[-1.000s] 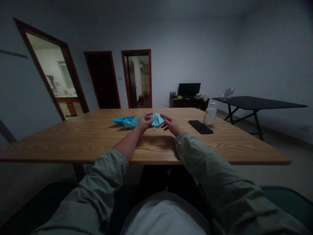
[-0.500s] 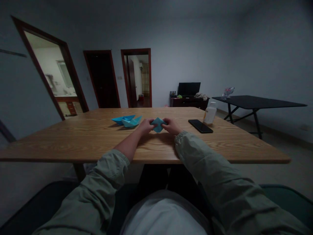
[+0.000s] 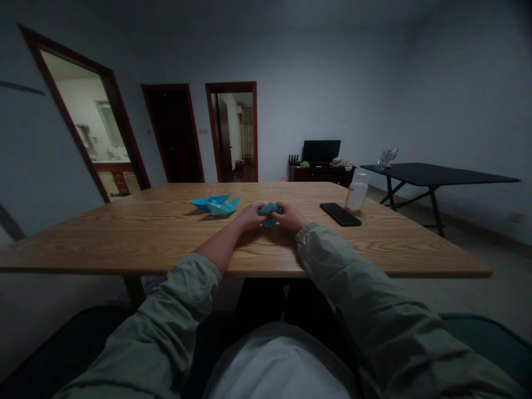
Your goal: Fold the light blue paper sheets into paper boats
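A small folded piece of blue paper (image 3: 269, 208) is pinched between both hands, just above the wooden table (image 3: 166, 244). My left hand (image 3: 250, 216) grips its left side, and my right hand (image 3: 290, 216) grips the right side with the thumb across the front. Fingers cover much of the paper, so its full shape is hidden. Left of my hands, two folded paper boats rest on the table close together: a light blue boat (image 3: 224, 206) in front and a deeper blue boat (image 3: 203, 204) behind it.
Right of my hands a black phone (image 3: 341, 214) lies flat, with a white bottle (image 3: 356, 194) upright just behind it. The table's front edge (image 3: 249, 274) runs near my lap. Farther off stand a black folding table (image 3: 436, 173) and a television (image 3: 321, 151).
The folded paper's flat diamond face has been squeezed and now looks narrower and more bent. My hands have drawn slightly closer together, thumbs further over its front. The boats, phone and bottle stay put.
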Demonstrator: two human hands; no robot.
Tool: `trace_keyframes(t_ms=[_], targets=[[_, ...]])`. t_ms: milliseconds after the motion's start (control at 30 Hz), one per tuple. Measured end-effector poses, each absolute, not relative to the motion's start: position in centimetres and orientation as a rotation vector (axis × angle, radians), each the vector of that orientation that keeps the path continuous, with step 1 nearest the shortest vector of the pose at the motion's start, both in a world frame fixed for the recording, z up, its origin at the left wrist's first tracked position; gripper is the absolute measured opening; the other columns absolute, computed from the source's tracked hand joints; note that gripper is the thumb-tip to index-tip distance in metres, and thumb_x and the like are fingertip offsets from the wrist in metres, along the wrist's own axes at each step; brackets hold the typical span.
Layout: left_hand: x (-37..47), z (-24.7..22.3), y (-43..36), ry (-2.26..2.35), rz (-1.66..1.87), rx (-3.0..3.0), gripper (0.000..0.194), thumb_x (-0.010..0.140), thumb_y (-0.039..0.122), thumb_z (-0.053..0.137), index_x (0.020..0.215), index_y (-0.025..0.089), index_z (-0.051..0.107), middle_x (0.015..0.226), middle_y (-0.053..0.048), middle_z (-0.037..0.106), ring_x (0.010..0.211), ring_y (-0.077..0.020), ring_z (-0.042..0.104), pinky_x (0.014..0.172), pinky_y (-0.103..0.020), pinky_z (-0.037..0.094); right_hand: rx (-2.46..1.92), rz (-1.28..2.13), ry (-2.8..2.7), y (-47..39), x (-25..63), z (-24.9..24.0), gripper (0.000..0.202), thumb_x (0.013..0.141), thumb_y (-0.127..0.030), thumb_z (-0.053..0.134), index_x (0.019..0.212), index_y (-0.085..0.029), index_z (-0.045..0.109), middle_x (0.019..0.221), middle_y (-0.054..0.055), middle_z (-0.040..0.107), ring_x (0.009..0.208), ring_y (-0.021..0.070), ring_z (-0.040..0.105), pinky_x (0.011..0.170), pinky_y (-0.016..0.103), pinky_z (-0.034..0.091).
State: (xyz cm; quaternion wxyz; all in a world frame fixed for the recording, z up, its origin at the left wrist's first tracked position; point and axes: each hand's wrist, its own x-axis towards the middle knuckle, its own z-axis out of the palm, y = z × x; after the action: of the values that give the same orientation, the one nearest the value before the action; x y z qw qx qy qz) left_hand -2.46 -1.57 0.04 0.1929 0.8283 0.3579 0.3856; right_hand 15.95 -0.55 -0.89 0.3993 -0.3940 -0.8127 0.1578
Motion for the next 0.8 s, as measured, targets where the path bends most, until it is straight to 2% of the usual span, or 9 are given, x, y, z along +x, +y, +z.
trace_keyframes(t_ms=[200,433,633,700,800], targets=[[-2.5,0.2,-1.8,1.104,1.050,2.333,0.027,0.072,0.022,0.062,0.097,0.014,0.068,0.089,-0.004,0.068,0.081,-0.0188,0.061,0.073,-0.026,0.046,-1.043,0.266,-2.044,-0.5,16.0,-0.9,0.019,0.075,-0.028,0.057,0.087,-0.015,0.062,0.073,0.000,0.060,0.066,0.0127,0.051,0.061,0.024,0.038],[-2.6,-0.6,-0.4,1.138,1.094,2.277,0.029,0.072,0.032,0.066,0.095,0.014,0.063,0.085,-0.004,0.066,0.076,-0.0180,0.060,0.065,-0.025,0.045,-1.043,0.360,-1.942,0.0,16.1,-1.2,0.036,0.077,-0.023,0.057,0.112,-0.017,0.058,0.086,0.003,0.064,0.071,0.0128,0.057,0.065,0.023,0.045],[-2.8,-1.0,-0.3,1.108,1.007,2.202,0.029,0.068,0.030,0.070,0.091,0.016,0.062,0.073,-0.001,0.062,0.065,-0.0135,0.057,0.058,-0.023,0.043,-1.151,0.404,-1.836,1.2,16.6,-1.7,0.046,0.078,-0.019,0.054,0.124,-0.020,0.052,0.104,0.006,0.064,0.075,0.0129,0.060,0.064,0.022,0.046],[-2.8,-1.0,-0.6,1.070,0.949,2.205,0.028,0.066,0.030,0.072,0.088,0.016,0.063,0.071,0.000,0.061,0.063,-0.0129,0.056,0.058,-0.023,0.043,-1.191,0.387,-1.826,1.6,17.0,-2.0,0.046,0.079,-0.018,0.051,0.125,-0.019,0.052,0.100,0.006,0.065,0.073,0.0130,0.059,0.064,0.022,0.046],[-2.8,-1.1,-0.9,1.034,0.892,2.240,0.026,0.063,0.031,0.074,0.082,0.016,0.064,0.069,0.000,0.061,0.062,-0.0126,0.054,0.057,-0.023,0.042,-1.244,0.307,-1.840,2.1,17.8,-2.3,0.053,0.077,-0.014,0.045,0.129,-0.018,0.051,0.083,0.003,0.064,0.066,0.0137,0.055,0.065,0.023,0.045]])
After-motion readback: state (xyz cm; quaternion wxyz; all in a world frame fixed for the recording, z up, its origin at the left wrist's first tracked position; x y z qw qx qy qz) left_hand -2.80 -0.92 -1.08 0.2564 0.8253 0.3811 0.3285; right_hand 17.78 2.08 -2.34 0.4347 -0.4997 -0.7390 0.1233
